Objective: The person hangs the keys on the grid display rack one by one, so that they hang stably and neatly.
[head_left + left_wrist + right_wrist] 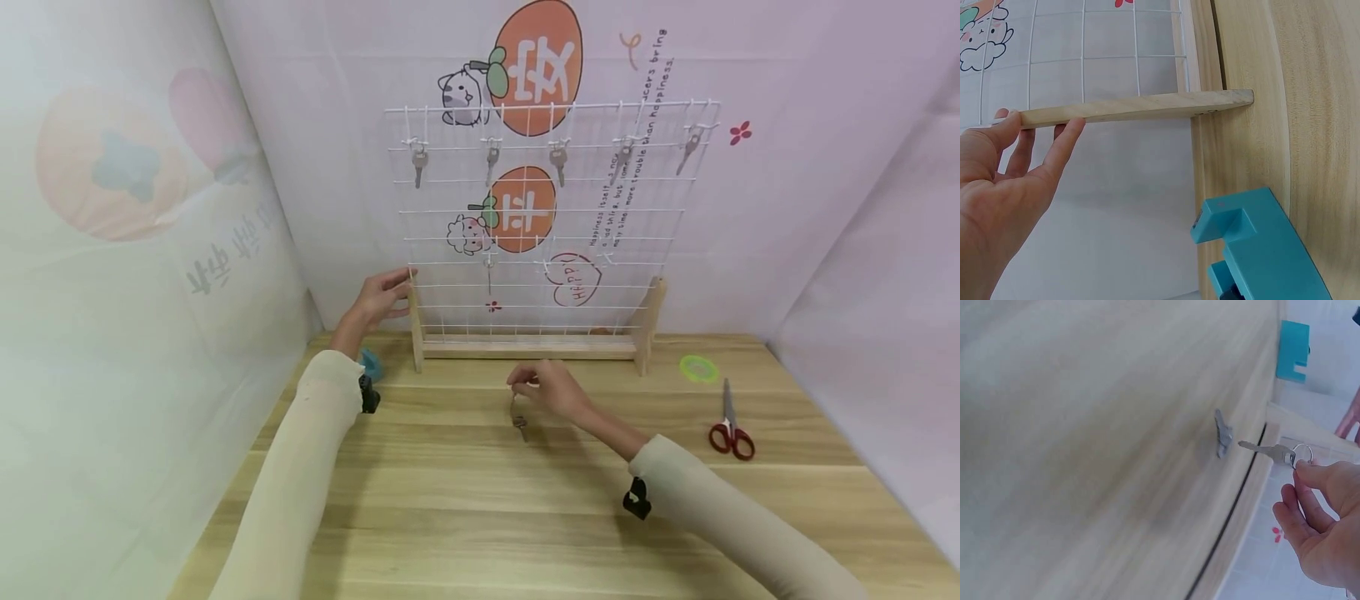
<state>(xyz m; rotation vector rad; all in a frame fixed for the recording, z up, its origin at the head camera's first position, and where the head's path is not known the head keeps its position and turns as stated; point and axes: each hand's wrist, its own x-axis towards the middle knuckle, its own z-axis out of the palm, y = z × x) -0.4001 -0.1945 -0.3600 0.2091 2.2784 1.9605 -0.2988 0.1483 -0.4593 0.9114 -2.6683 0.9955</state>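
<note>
A white wire grid rack (pixel 551 225) stands on wooden feet at the back of the table, with several grey keys (pixel 419 165) hanging from hooks along its top row. My left hand (pixel 390 292) reaches to the rack's left wooden post (pixel 415 321); in the left wrist view its straight fingers (pixel 1063 140) touch the post (pixel 1141 107) without curling round it. My right hand (pixel 525 385) hovers over the table in front of the rack and pinches a key ring (pixel 1302 452). A grey key (pixel 519 423) dangles from the ring, just above the tabletop, and shows as key (pixel 1267 450) in the right wrist view.
A teal plastic block (pixel 1260 250) lies on the table by my left wrist. At the right lie a green tape ring (pixel 698 367) and red-handled scissors (pixel 731 433). Fabric walls close in the wooden table (pixel 465 517) on three sides.
</note>
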